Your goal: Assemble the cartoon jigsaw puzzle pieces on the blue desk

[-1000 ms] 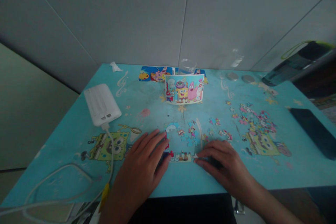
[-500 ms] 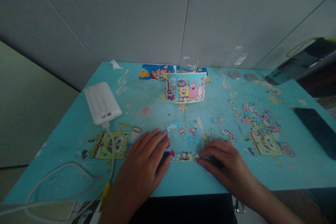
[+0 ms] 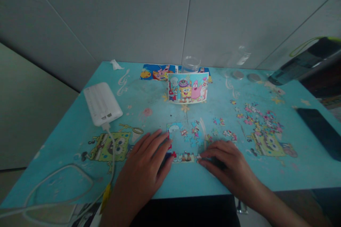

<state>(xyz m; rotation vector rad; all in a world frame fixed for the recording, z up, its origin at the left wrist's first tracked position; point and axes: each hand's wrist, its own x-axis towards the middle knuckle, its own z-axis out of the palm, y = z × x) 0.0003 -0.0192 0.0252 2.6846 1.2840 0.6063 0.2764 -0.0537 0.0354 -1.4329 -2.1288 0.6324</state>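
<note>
The right hand (image 3: 225, 158) has its thumb and forefinger closed on a small, pale cardboard puzzle piece (image 3: 198, 157), low over the table and just beside the right end of a narrow, multicoloured strip of joined puzzle pieces (image 3: 185, 158). The left hand (image 3: 149, 159) is spread palm down with loosely extended fingers, its fingertips at the left side of the partly built frame and covering some of it. That frame runs along the bottom, up the left side in red, and into a light-blue top corner (image 3: 173, 126).

Within and beside the frame lies a loose cluster of small blue and multicoloured pieces (image 3: 194, 134); a few more lie beyond the right hand. Farther right is a scattered heap of pink, blue and yellow pieces (image 3: 266, 122), near a flat, black, rectangular phone (image 3: 318, 129).

Behind the frame, a bright cartoon picture card (image 3: 188, 88) stands upright before a clear, round plastic jar (image 3: 191, 64). To the left, a white, rounded power bank (image 3: 102, 103) has a thin white cable (image 3: 114, 149) plugged in. All rest on a light-blue, cartoon-printed tabletop (image 3: 149, 95)
</note>
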